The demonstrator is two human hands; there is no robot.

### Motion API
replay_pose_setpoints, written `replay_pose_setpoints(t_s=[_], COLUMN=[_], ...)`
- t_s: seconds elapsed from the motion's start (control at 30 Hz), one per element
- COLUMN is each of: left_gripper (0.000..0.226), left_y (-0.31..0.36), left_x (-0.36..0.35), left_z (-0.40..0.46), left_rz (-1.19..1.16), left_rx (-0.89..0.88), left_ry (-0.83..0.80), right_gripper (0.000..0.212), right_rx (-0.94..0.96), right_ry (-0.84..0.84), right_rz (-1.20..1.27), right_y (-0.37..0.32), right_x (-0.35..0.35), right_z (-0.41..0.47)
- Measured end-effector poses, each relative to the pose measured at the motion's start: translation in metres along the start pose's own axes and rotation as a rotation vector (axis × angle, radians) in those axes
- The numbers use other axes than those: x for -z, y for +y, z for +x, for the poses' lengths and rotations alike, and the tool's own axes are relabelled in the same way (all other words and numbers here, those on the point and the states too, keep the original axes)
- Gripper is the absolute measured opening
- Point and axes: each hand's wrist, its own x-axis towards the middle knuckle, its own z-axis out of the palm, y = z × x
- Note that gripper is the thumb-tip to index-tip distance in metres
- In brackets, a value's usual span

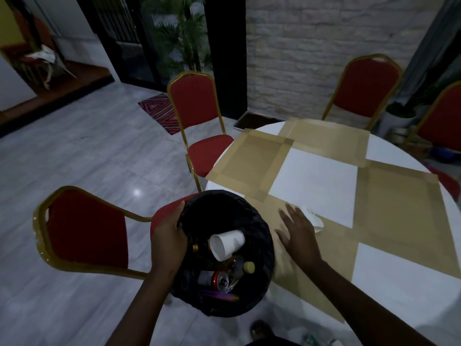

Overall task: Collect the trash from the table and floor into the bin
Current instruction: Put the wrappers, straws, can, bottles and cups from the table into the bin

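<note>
- I see a round white table (pixel 389 151) overlaid with brown paper sheets (pixel 252 163).
- Red chairs with gold frames ring it; the nearest chair (pixel 87 231) sits on my left.
- Black-lined bin (pixel 259 231) hangs at the table's near edge, left hand (pixel 169 242) gripping its rim.
- Inside the bin: white paper cup (pixel 225 244) on its side, a can (pixel 219 280), a bottle (pixel 240 265).
- Right hand (pixel 298 232) lies flat on the paper, fingers spread wide, holding nothing.
- Crumpled white tissue (pixel 314 217) on the table, touching that hand's far side.

Bare tabletop (pixel 321 176) beyond tissue (pixel 314 218)
</note>
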Motion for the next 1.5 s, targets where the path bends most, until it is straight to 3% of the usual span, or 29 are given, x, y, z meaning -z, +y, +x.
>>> replay_pose_setpoints(t_s=[0.37, 0.73, 0.93, 1.1, 1.2, 1.33, 1.5], left_gripper=[0.058, 0.056, 0.057, 0.058, 0.058, 0.058, 0.056], left_y=[-0.010, -0.006, -0.004, -0.002, -0.001, -0.003, -0.001], left_x=[-0.026, -0.034, -0.035, -0.033, -0.032, -0.032, -0.029], left_z=[0.016, 0.026, 0.026, 0.026, 0.024, 0.022, 0.018], left_rz=[0.170, 0.217, 0.211, 0.203, 0.190, 0.203, 0.191], left_rx=[0.153, 0.179, 0.188, 0.184, 0.175, 0.152, 0.150], left_ry=[-0.074, -0.090, -0.094, -0.093, -0.091, -0.091, -0.084], right_gripper=[0.063, 0.063, 0.061, 0.065, 0.060, 0.050, 0.051], right_rx=[-0.208, -0.297, -0.216, -0.321, -0.372, -0.383, -0.316], right_ry=[-0.254, -0.371, -0.314, -0.300, -0.262, -0.082, 0.151], right_rz=[-0.204, -0.174, -0.111, -0.133, -0.021, 0.205, 0.452], right_y=[0.101, 0.124, 0.123, 0.121, 0.118, 0.094, 0.017], right_x=[-0.040, -0.062, -0.067, -0.069, -0.062, -0.050, -0.020], right_z=[0.018, 0.028, 0.021, 0.018, 0.022, 0.029, 0.037])
